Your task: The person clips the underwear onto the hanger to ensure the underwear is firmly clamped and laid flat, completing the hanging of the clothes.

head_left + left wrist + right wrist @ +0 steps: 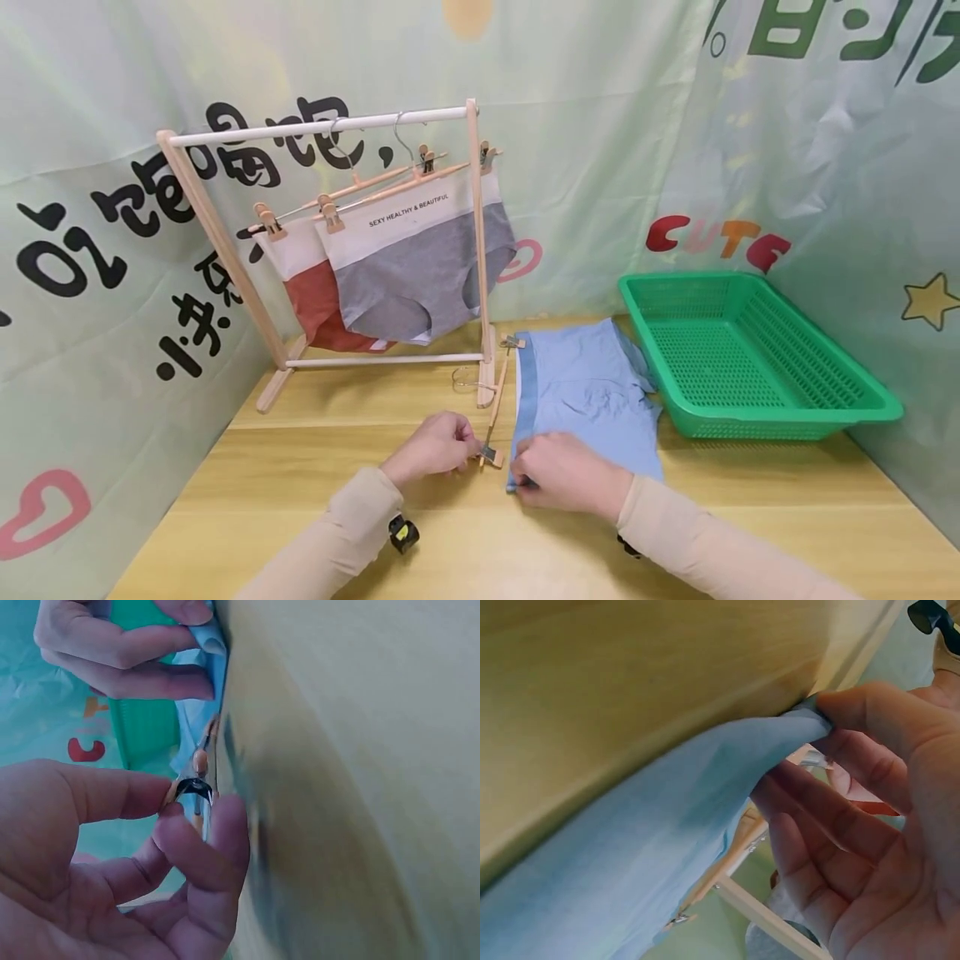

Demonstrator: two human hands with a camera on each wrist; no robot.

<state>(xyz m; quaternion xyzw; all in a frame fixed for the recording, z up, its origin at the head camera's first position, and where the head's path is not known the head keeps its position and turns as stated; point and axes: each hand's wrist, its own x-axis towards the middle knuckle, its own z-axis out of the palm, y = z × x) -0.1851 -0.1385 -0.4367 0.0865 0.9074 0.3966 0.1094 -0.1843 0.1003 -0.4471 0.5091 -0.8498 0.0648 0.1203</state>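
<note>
Light blue underpants (581,379) lie on the table with their darker waistband toward the left. Along that waistband lies a clip hanger (498,400), its metal hook pointing left. The hanger's far clip (513,342) is at the waistband's far corner; whether it bites the cloth I cannot tell. My left hand (438,446) pinches the near clip (193,787) between thumb and fingers, a little left of the cloth. With thumb and forefinger, my right hand (566,473) pinches the near waistband corner (802,724), lifted slightly off the table.
A wooden rack (480,250) stands at the back left. Grey-and-white underpants (420,275) and red-and-white ones (315,300) hang from it on clip hangers. To the right is a green plastic basket (787,412). Printed curtains surround the wooden table (465,542).
</note>
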